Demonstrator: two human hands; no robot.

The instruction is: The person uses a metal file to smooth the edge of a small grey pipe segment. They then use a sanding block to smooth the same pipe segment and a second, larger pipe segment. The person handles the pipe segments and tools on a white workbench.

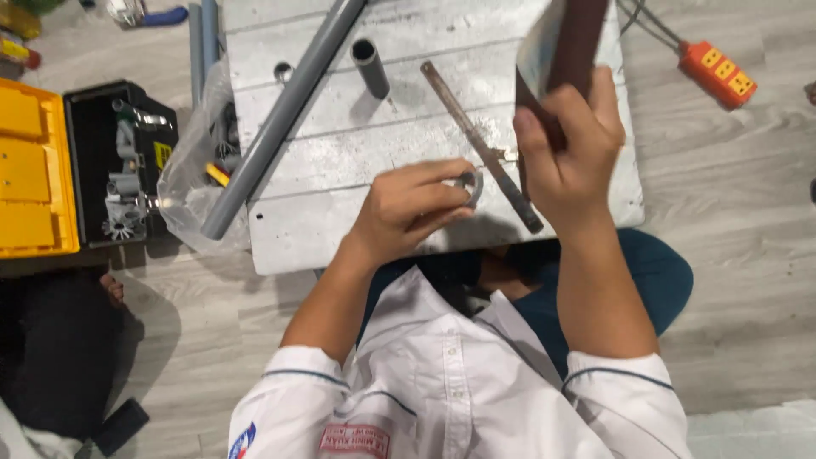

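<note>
Pinching a small grey ring-shaped fitting (470,183) between thumb and fingertips, the left hand (408,208) is held low over the near edge of the tabletop (340,161), at about 6 o'clock on the slab. The grip is pressed together on the ring's rim, and the ring is hidden in part by the fingers. The right hand (568,149) is wrapped shut around a flat dark bar-like tool (571,42) with a pale face, raised at about 2 o'clock; what kind of tool it is cannot be told.

The fitting is judged to be light, rigid plastic, smooth and apt to slip or roll, so it is best taken across its outer wall. The tool looks stiff and is best held near its lower end, as it is now.

A rusty metal strip (480,144) lies diagonally just beside the ring. At 12 o'clock a short dark pipe stub (371,66) lies apart, and a long grey pipe (280,119) overhangs the tabletop's left edge at 9 o'clock above a clear plastic bag (183,183). Open room is seen between the strip and the long pipe. On the floor are a yellow and black toolbox (76,166) at 9 o'clock and an orange socket strip (718,75) at 2 o'clock.
</note>
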